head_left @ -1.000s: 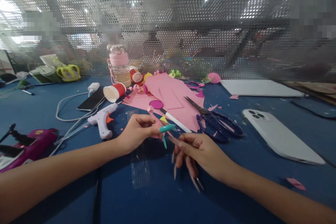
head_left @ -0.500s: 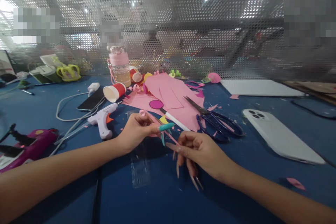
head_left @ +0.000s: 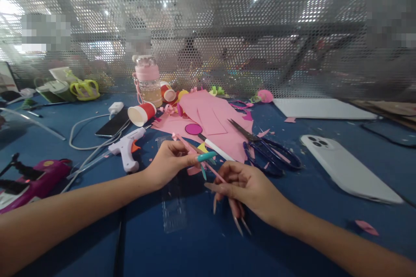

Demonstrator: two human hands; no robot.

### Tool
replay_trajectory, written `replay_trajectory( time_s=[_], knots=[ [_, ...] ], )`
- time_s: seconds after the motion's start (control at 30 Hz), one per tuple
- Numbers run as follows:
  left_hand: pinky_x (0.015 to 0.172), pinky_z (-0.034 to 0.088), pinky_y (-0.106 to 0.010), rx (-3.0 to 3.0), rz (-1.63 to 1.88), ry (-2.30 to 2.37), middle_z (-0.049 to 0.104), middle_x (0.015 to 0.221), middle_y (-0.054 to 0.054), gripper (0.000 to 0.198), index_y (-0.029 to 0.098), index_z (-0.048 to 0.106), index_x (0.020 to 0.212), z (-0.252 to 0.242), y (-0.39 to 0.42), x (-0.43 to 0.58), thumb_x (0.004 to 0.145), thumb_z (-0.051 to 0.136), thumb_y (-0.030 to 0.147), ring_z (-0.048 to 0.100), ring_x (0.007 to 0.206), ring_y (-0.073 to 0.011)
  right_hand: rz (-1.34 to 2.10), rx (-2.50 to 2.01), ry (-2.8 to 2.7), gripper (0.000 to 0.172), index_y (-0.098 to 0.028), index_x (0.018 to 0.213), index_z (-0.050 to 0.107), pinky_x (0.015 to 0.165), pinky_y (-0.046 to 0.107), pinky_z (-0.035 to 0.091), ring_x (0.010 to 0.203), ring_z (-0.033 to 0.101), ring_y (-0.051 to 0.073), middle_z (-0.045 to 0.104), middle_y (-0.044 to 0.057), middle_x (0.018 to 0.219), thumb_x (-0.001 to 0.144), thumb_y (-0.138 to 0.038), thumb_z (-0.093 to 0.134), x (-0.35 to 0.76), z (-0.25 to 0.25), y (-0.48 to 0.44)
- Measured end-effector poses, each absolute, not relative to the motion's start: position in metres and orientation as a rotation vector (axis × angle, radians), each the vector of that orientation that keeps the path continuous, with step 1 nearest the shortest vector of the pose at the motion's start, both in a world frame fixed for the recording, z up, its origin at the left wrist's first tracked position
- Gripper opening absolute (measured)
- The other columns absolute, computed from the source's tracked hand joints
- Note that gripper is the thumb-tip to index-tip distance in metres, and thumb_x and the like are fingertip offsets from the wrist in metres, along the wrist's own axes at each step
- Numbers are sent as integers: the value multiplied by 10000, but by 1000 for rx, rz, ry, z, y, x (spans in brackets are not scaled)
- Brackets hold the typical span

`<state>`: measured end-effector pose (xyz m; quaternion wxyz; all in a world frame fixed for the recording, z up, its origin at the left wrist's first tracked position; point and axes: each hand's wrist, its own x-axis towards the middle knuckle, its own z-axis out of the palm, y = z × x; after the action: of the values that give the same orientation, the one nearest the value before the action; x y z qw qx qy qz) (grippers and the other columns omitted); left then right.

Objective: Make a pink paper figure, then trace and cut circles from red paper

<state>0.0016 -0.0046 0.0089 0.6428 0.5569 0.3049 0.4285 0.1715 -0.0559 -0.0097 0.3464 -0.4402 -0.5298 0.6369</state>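
Observation:
A narrow pink paper strip (head_left: 215, 172) stretches between my two hands above the blue table. My left hand (head_left: 170, 162), with long turquoise nails, pinches it between thumb and fingers, and part of it pokes out above that hand. At its lower right end, my right hand (head_left: 251, 186) closes thumb and index finger on the strip while the other fingers hang down. Behind my hands lie pink paper sheets (head_left: 212, 117), a pen with a white barrel (head_left: 219, 150) and a magenta disc (head_left: 193, 129). Large scissors (head_left: 260, 140) rest on the sheets' right side.
Left of my hands are a glue gun (head_left: 128, 149), a black phone (head_left: 113, 123), a red paper cup (head_left: 147, 112) and a magenta device (head_left: 39, 177). A clear ruler (head_left: 173, 207) lies below. At right is a white phone (head_left: 347, 169). A pink-lidded bottle (head_left: 149, 80) stands behind.
My right hand has shifted slightly, and the strip's upper end looks turned a little. A clear stick has come into view at the left edge.

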Motion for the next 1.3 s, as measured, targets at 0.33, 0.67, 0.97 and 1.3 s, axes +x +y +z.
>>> replay_trajectory(
  time_s=[0.33,0.67,0.97,1.3],
  knots=[
    [498,461,-173,1312,975,681,610,559,10,167,113,641,548,7,-4,0,541,757,232,541,493,-60,1712,-1086,-1415,388,-134,756,505,304,129,345,308,492,37,672,53,668,706,-513,568,173,-11,-54],
    [512,473,-182,1316,910,673,632,605,2,154,122,665,604,10,-6,1,547,750,238,553,521,-70,1682,-1170,-1394,377,-156,646,445,288,125,311,280,460,40,615,2,502,642,-471,652,170,-9,-56],
    [462,460,-173,1353,919,702,594,560,11,212,124,636,535,9,-5,1,512,768,288,532,498,-66,1672,-1193,-1411,358,-141,720,533,319,131,364,332,484,30,642,8,644,559,-388,735,171,-9,-57],
    [548,494,-203,1442,895,665,619,601,1,144,135,649,567,9,-6,1,557,744,241,563,569,-85,1682,-1125,-1519,386,-127,707,570,303,136,309,320,470,33,644,36,610,699,-513,573,170,-10,-56]
  ],
)
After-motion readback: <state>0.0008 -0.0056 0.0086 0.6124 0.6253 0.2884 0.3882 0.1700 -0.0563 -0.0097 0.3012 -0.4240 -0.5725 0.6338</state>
